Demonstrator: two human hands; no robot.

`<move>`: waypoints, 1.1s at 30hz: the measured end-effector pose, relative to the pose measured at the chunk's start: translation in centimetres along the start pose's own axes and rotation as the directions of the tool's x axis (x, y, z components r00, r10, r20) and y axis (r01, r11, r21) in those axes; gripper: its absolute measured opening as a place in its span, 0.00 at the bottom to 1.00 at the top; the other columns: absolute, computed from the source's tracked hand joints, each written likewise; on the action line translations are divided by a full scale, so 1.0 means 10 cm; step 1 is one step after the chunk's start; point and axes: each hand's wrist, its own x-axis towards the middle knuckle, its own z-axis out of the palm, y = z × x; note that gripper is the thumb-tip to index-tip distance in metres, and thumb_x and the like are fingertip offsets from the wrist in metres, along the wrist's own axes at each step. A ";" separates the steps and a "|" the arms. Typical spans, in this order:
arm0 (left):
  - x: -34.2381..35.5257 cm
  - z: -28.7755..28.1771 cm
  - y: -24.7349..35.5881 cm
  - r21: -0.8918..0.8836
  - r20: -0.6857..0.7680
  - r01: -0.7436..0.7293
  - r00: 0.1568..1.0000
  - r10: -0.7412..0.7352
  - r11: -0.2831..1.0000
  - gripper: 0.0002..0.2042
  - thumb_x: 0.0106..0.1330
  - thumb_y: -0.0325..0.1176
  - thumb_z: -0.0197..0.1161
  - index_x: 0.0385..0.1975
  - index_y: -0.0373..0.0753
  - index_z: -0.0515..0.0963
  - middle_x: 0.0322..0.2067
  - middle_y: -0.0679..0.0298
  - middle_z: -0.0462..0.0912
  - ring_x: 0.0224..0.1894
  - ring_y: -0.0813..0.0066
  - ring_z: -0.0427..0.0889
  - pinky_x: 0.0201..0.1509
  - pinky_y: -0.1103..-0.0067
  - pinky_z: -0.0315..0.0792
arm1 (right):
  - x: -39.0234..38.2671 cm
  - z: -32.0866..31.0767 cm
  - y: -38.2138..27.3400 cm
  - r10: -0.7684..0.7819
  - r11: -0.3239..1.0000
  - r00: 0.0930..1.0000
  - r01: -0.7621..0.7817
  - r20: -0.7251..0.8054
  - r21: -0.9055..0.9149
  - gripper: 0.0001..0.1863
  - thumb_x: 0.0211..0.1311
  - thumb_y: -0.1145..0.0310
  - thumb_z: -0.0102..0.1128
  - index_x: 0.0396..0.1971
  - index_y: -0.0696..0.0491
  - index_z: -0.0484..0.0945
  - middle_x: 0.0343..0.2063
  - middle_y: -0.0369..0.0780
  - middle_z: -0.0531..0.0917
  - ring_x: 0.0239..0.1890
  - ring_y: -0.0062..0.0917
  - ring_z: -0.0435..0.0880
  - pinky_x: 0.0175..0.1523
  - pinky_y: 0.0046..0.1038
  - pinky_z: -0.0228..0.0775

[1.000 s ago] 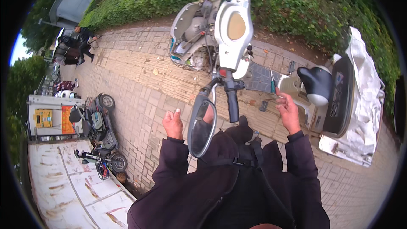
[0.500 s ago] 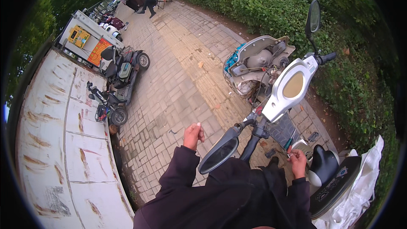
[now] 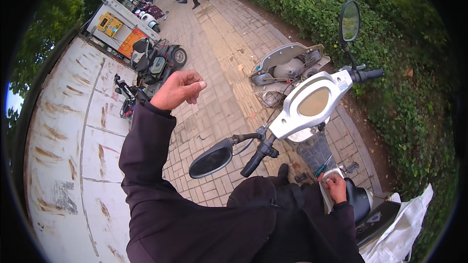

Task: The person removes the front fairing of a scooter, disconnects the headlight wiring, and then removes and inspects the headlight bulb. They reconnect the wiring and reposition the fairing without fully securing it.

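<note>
Teal-handled, metal-shafted screwdriver (image 3: 320,170) sat at 11 o'clock of the right hand (image 3: 336,188), handle inward, probably for easy gripping; whether pinched, I couldn't tell. Left hand (image 3: 178,90), at 9 o'clock of the white plastic scooter cowl (image 3: 292,110), hovered, fingers loosely parted.

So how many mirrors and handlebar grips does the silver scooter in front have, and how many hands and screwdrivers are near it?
Mirrors: 2 (left mirror, right mirror)
Handlebar grips: 2 (left grip, right grip)
Hands: 2 (left hand, right hand)
Screwdrivers: 1 (green-handled screwdriver)
Total: 7
</note>
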 end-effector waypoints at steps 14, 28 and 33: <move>2.68 1.82 0.06 0.554 0.237 -0.250 0.962 0.137 0.794 0.19 0.75 0.47 0.68 0.38 0.32 0.80 0.25 0.53 0.84 0.26 0.68 0.88 0.33 0.69 0.80 | -0.50 0.03 0.08 0.200 0.968 0.955 -0.157 -0.220 0.196 0.06 0.72 0.75 0.63 0.41 0.62 0.84 0.31 0.37 0.87 0.30 0.19 0.85 0.39 0.25 0.79; 3.21 2.85 0.40 0.748 0.141 -0.169 0.985 0.096 0.642 0.36 0.64 0.63 0.69 0.55 0.32 0.80 0.51 0.40 0.88 0.57 0.42 0.86 0.61 0.57 0.79 | -0.09 -0.45 -0.14 0.154 0.986 0.970 -0.140 -0.185 0.089 0.08 0.72 0.73 0.63 0.41 0.63 0.83 0.28 0.39 0.86 0.29 0.20 0.85 0.36 0.26 0.76; 3.37 2.83 0.21 0.724 0.131 -0.204 0.979 0.160 0.658 0.26 0.66 0.54 0.69 0.49 0.34 0.82 0.48 0.39 0.88 0.55 0.38 0.86 0.59 0.55 0.78 | 0.20 -0.39 -0.46 0.061 0.954 0.988 -0.016 -0.141 0.298 0.07 0.74 0.74 0.62 0.44 0.61 0.83 0.30 0.36 0.86 0.31 0.19 0.85 0.38 0.25 0.76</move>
